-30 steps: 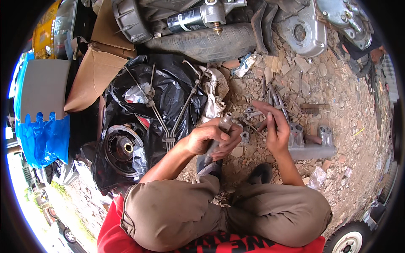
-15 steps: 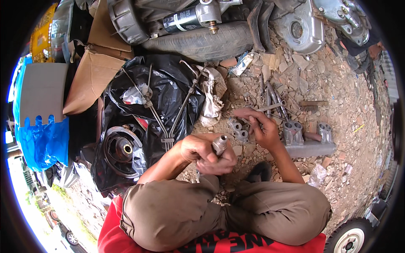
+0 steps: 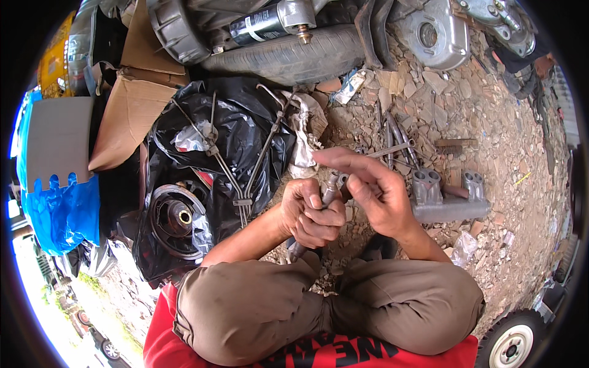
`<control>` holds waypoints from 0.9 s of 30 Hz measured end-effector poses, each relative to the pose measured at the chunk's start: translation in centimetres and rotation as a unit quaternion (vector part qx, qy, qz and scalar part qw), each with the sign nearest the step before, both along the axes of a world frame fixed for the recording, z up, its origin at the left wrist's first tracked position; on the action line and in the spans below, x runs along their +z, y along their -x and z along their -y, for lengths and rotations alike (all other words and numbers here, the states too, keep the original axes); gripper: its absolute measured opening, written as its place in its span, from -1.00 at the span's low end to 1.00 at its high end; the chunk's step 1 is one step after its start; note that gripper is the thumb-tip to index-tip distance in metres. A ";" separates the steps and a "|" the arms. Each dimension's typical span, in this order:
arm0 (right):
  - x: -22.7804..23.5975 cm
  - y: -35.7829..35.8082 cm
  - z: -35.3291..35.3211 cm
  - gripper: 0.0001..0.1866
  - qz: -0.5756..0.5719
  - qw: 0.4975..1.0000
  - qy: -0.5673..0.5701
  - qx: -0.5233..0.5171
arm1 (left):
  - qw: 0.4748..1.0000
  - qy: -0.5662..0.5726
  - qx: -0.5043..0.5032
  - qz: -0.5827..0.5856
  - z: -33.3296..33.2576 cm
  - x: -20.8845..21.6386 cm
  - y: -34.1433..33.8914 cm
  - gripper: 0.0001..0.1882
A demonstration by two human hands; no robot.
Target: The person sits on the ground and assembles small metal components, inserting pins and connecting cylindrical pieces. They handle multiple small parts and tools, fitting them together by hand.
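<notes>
My left hand (image 3: 316,219) is closed in a fist around a slim grey metal part that looks like a fuel injector (image 3: 330,187). Its stepped, narrow end points up and away from me, and the other end shows below the fist, over my lap. Close beside that upper end is my right hand (image 3: 379,195), its fingers stretched out to the left and the thumb apart. I see nothing held in it; whether it touches the injector I cannot tell. Past the right hand, a spanner (image 3: 389,149) lies across several metal rods (image 3: 394,136) on the ground.
To the right on stony ground lies a grey metal manifold (image 3: 451,210). Black plastic sheeting (image 3: 236,110) with bent metal pipes (image 3: 228,168) and a round metal part (image 3: 173,219) is at left. Beyond are a tyre (image 3: 288,60), an oil filter (image 3: 256,26) and a metal housing (image 3: 438,40).
The right hand has drawn back from the spanner area toward the left hand and opened out. The left hand has turned the injector so it tilts away, and moved slightly right.
</notes>
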State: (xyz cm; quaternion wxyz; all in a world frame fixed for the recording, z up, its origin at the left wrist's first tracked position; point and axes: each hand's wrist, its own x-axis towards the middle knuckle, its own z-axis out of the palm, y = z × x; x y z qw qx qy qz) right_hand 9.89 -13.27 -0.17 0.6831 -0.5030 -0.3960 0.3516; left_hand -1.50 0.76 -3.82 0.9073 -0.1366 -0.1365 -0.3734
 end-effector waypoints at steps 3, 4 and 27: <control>0.6 0.2 0.1 -0.76 -0.005 1.000 0.007 0.029 | 0.998 0.039 -0.053 -0.018 0.8 -0.9 0.0 -0.68; 0.6 0.3 0.3 -0.76 -0.015 0.999 0.006 0.032 | 0.998 0.036 -0.053 -0.015 0.9 -1.2 -0.1 -0.68; -3.4 -1.0 1.6 -0.49 0.430 0.888 0.082 -0.139 | 0.649 -0.629 0.358 -0.234 0.7 1.9 -1.0 -0.69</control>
